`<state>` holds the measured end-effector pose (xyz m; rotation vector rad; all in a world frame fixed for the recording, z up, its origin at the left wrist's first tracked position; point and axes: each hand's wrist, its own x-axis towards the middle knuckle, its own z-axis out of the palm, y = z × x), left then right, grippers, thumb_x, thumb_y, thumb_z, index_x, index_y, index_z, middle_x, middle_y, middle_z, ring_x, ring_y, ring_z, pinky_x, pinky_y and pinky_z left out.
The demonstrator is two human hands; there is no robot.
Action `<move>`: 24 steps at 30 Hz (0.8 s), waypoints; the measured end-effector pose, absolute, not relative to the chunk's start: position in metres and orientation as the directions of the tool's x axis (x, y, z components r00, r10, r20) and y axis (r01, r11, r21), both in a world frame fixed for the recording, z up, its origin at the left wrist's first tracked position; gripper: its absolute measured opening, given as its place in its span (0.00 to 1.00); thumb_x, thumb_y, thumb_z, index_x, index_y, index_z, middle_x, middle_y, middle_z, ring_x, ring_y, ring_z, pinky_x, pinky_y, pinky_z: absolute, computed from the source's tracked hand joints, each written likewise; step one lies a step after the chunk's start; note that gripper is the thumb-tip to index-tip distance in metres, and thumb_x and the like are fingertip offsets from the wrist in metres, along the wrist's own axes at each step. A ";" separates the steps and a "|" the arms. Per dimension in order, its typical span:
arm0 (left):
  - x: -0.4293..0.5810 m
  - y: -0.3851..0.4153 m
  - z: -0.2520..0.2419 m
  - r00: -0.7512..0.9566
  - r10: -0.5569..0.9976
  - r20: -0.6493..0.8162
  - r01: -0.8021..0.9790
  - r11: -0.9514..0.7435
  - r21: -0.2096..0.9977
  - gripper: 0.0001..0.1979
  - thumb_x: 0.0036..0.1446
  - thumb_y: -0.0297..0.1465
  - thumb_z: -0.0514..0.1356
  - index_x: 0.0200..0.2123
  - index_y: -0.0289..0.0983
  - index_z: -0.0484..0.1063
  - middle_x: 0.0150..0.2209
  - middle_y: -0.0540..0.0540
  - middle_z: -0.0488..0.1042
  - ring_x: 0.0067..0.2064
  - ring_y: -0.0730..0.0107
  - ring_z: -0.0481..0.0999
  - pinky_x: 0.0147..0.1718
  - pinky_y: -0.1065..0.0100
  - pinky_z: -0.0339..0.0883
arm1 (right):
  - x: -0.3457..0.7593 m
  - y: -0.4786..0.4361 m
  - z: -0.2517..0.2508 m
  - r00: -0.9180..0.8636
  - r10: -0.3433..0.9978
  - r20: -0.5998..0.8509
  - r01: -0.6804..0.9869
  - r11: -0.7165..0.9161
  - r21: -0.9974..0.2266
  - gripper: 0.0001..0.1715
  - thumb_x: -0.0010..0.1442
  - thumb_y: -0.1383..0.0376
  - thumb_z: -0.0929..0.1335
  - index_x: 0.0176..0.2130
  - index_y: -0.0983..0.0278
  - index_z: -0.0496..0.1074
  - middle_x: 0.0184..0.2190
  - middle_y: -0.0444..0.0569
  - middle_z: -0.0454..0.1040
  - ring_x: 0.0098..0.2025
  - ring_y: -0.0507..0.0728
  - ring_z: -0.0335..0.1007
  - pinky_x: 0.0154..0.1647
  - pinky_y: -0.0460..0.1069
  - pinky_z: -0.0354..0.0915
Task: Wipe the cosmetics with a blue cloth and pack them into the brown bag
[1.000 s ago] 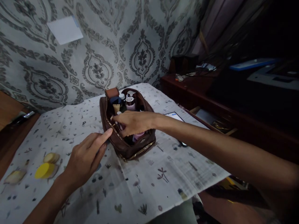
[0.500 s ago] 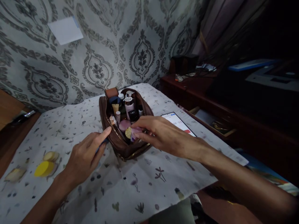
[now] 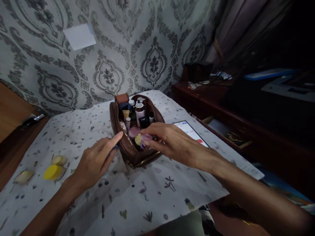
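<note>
An unzipped brown cosmetic bag (image 3: 125, 144) stands on the cloth, filled with small toiletries. My left hand (image 3: 95, 159) is at its left side, index fingertip on the zipped rim and thumb lower down outside; a bit of something blue shows beside the fingers. Over the bag's near right part, my right hand (image 3: 169, 139) pinches a small purple item with a pale yellow round end (image 3: 138, 139), its kind unclear. Close by lies a pink round item (image 3: 134, 132). Farther back are a pump bottle (image 3: 140, 114), a black-capped item (image 3: 143, 122) and a tan tube (image 3: 125, 114).
A yellow-lidded jar (image 3: 52, 172) and two pale yellowish items lie on the patterned cloth (image 3: 123, 196) at left. A phone (image 3: 190, 132) lies beyond my right hand. An open drawer (image 3: 226, 132) is at right; a patterned wall (image 3: 108, 75) stands behind.
The view has shifted slightly, so the bag and left-hand items appear farther right. Both hands keep nearly the same place at the bag, the right still pinching the purple item.
</note>
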<state>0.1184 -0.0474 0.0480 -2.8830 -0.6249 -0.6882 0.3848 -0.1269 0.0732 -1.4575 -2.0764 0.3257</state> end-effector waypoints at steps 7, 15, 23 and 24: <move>0.111 -0.053 0.038 0.772 0.412 0.484 0.468 -0.884 0.004 0.26 0.71 0.30 0.49 0.70 0.41 0.50 0.46 0.42 0.78 0.43 0.64 0.80 0.35 0.71 0.72 | 0.372 -0.134 0.080 -0.199 0.833 0.517 0.768 0.460 -0.445 0.10 0.66 0.68 0.67 0.44 0.63 0.79 0.45 0.51 0.80 0.44 0.56 0.77 0.44 0.49 0.71; 0.071 -0.056 0.008 0.707 0.631 0.320 0.636 -0.765 0.102 0.18 0.71 0.32 0.46 0.60 0.38 0.65 0.47 0.40 0.77 0.46 0.60 0.79 0.38 0.64 0.74 | 0.327 -0.147 0.050 -0.264 0.625 0.735 0.550 0.723 -0.417 0.07 0.66 0.72 0.68 0.35 0.64 0.74 0.30 0.46 0.77 0.33 0.52 0.75 0.36 0.46 0.68; 0.022 -0.033 0.000 0.499 0.744 0.444 0.770 -0.616 0.168 0.14 0.70 0.33 0.49 0.50 0.39 0.73 0.44 0.43 0.77 0.45 0.62 0.77 0.43 0.64 0.71 | 0.268 -0.127 0.000 -0.399 0.760 0.513 0.417 0.649 -0.637 0.28 0.69 0.56 0.65 0.20 0.63 0.62 0.19 0.41 0.63 0.23 0.49 0.60 0.26 0.45 0.55; 0.013 -0.027 0.002 0.439 0.762 0.476 0.795 -0.576 0.190 0.14 0.69 0.33 0.50 0.50 0.39 0.74 0.44 0.43 0.77 0.46 0.61 0.77 0.44 0.63 0.71 | 0.262 -0.124 -0.003 -0.406 0.791 0.458 0.420 0.606 -0.675 0.29 0.69 0.56 0.65 0.20 0.63 0.62 0.19 0.41 0.62 0.23 0.49 0.59 0.26 0.46 0.55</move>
